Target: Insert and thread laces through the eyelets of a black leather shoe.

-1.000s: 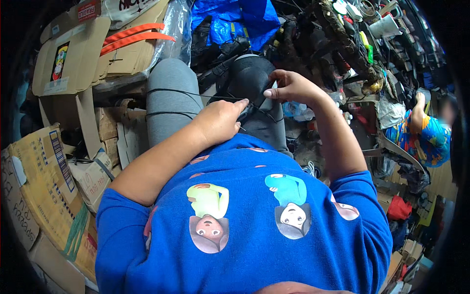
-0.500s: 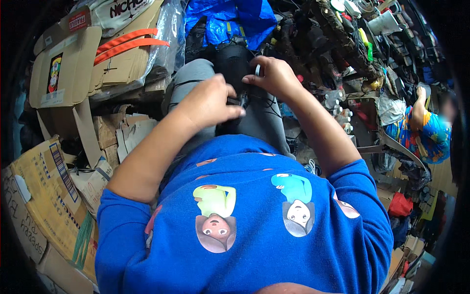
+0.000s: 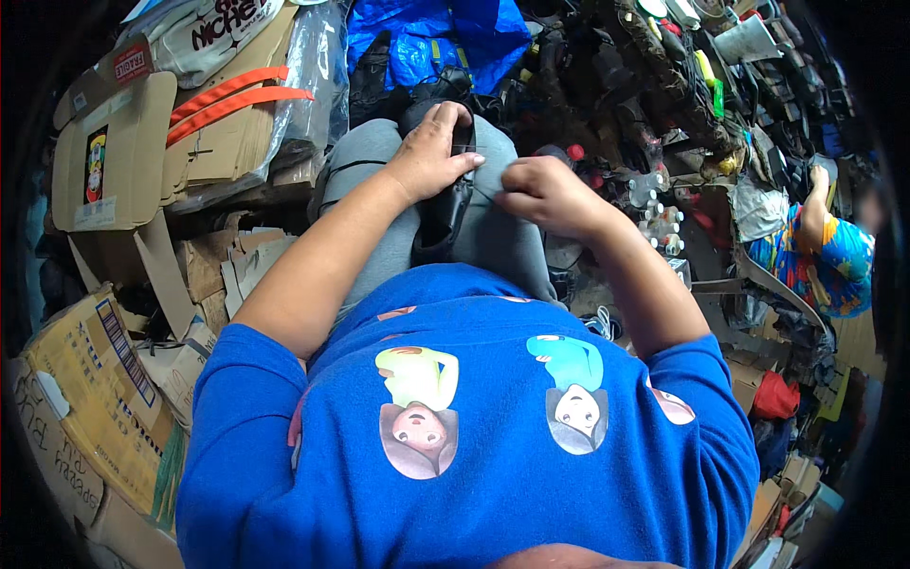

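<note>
A black shoe (image 3: 444,223) lies lengthwise on my lap, between my grey-clad thighs. My left hand (image 3: 434,156) is closed over its upper part, the thumb along the opening's edge, hiding some of the shoe. To the right of the shoe, above my right thigh, my right hand (image 3: 550,194) is closed with its fingers curled in. A thin thread (image 3: 482,192) seems to run from the shoe's edge to the right fingers; its end inside them is hidden.
Flattened cardboard (image 3: 123,152) with orange strips (image 3: 237,104) is stacked at left, a yellow carton (image 3: 95,379) nearer. A blue plastic sheet (image 3: 474,38) lies ahead. Small bottles (image 3: 659,218) and cluttered dark shelving (image 3: 654,76) stand at right. Another person (image 3: 825,251) sits far right.
My left hand has moved forward and taken hold of the shoe, which now lies nearer my body. My right hand has come back and to the right, its fingers now curled in.
</note>
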### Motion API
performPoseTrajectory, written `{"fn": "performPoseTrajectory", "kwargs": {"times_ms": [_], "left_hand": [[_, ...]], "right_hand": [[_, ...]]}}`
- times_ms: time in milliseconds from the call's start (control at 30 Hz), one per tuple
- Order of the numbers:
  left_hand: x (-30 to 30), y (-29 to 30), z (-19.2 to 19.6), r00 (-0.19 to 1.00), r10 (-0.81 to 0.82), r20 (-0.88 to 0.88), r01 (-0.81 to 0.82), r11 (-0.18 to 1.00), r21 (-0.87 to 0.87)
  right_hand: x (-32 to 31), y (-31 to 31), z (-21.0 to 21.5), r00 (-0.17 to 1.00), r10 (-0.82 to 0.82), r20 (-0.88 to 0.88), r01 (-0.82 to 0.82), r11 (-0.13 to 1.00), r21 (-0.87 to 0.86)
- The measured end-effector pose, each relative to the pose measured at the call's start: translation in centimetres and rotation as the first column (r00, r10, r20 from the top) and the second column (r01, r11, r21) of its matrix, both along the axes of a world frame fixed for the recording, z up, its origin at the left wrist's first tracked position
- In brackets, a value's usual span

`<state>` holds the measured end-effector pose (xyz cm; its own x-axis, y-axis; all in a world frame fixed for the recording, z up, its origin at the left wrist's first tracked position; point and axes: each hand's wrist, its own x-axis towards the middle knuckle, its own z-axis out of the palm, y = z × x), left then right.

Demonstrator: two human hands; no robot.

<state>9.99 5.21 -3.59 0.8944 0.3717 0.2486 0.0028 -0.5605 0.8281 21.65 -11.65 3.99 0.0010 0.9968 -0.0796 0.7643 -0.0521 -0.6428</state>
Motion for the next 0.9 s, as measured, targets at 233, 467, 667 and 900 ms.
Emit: {"fn": "performPoseTrajectory", "kwargs": {"times_ms": [233,467,667,900], "left_hand": [[0.4,4.5,1.9,0.906,-0.362,-0.22,0.358,0.932,-0.06],[0.8,5.0,3.6,0.874,-0.393,-0.287,0.403,0.915,-0.023],[1.0,5.2,4.8,0.798,-0.483,-0.36,0.43,0.875,-0.222],[0.9,5.6,5.1,0.754,-0.533,-0.384,0.512,0.843,-0.164]], "right_hand": [[-0.2,-1.9,1.2,0.944,-0.281,-0.171,0.295,0.953,0.061],[-0.7,-0.3,-1.8,0.953,-0.282,-0.109,0.287,0.958,0.028],[-0.9,0.0,-2.0,0.957,-0.28,-0.073,0.285,0.956,0.074],[-1.6,0.4,-1.5,0.95,-0.314,0.004,0.313,0.948,0.053]]}}
